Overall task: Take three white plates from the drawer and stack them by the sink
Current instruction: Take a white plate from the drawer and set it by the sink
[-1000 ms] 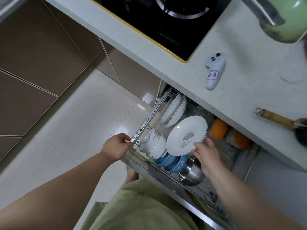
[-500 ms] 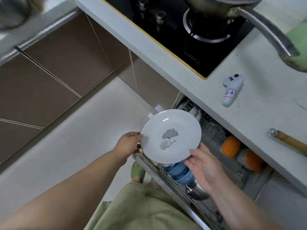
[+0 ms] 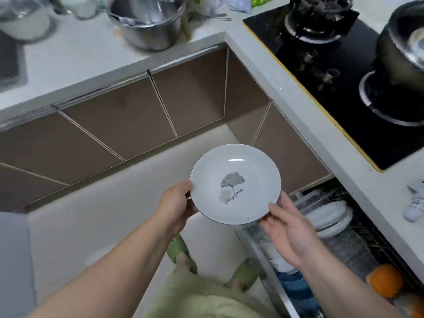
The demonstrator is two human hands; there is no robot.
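I hold a white plate (image 3: 235, 184) with a grey leaf print level above the floor, in front of the brown cabinet doors. My left hand (image 3: 176, 203) grips its left rim. My right hand (image 3: 286, 228) has its thumb on the lower right rim and its fingers under it, palm loosely spread. The pulled-out drawer (image 3: 259, 244) is at the lower right, with more white plates (image 3: 328, 216) standing in its rack. The dark sink (image 3: 9, 63) shows at the far left edge of the counter.
A steel pot (image 3: 149, 21) stands on the white counter (image 3: 75, 58) between sink and black stove (image 3: 332, 83). A dark pot (image 3: 403, 47) sits on the right burner. Blue bowls (image 3: 293, 285) and orange items (image 3: 385, 281) lie in the drawer. A small white controller (image 3: 415, 207) rests on the counter.
The plate came up out of the drawer and moved left and away from it. My left hand left the drawer front and took the plate's rim. My view turned toward the sink.
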